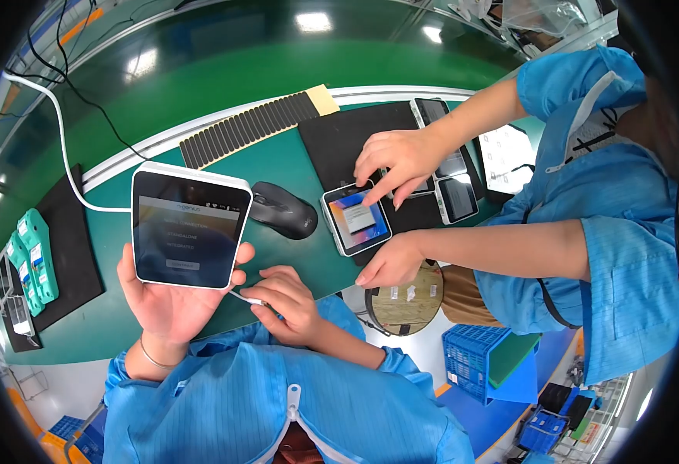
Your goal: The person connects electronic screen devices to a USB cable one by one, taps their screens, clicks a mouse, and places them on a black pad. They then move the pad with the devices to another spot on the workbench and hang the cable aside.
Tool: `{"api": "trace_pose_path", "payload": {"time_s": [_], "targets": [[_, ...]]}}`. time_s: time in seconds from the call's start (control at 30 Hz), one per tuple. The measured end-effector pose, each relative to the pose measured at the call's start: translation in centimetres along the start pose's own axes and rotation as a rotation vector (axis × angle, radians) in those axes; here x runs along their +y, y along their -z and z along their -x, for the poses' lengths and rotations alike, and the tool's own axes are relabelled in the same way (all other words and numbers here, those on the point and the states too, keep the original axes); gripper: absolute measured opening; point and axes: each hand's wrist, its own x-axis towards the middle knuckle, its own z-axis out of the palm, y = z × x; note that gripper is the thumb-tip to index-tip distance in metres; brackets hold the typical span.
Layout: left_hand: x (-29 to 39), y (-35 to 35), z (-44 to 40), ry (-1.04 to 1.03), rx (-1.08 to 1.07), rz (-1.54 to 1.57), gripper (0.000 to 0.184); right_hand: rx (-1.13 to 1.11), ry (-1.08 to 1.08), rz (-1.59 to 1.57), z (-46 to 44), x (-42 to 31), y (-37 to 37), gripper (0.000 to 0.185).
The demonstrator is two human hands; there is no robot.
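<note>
My left hand (pixel 171 308) is wrapped round the lower edge of a white-framed device (pixel 190 226), whose dark screen faces up and shows lines of text. A white cable (pixel 62 135) runs to the device's left side. Between the fingers of my right hand (pixel 289 305), just below and right of the device, is a thin white cable end (pixel 251 299). Close to the device's right edge lies a black mouse (pixel 283 210) on the green table (pixel 270 255).
A co-worker on the right touches a second lit device (pixel 357 218) beside a black mat (pixel 325 151) with more devices (pixel 457 199). A strip of black pads (pixel 248 126) lies at the back. Green-cased items (pixel 37 261) rest at the left, a stool (pixel 405 301) below.
</note>
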Motion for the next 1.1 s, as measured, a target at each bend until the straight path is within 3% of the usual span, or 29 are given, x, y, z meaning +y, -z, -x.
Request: {"api": "trace_pose_path", "payload": {"time_s": [1.1], "targets": [[-0.82, 0.62, -0.53, 0.044, 0.014, 0.063, 0.075, 0.004, 0.016, 0.014, -0.14, 0.04, -0.13, 0.021]]}}
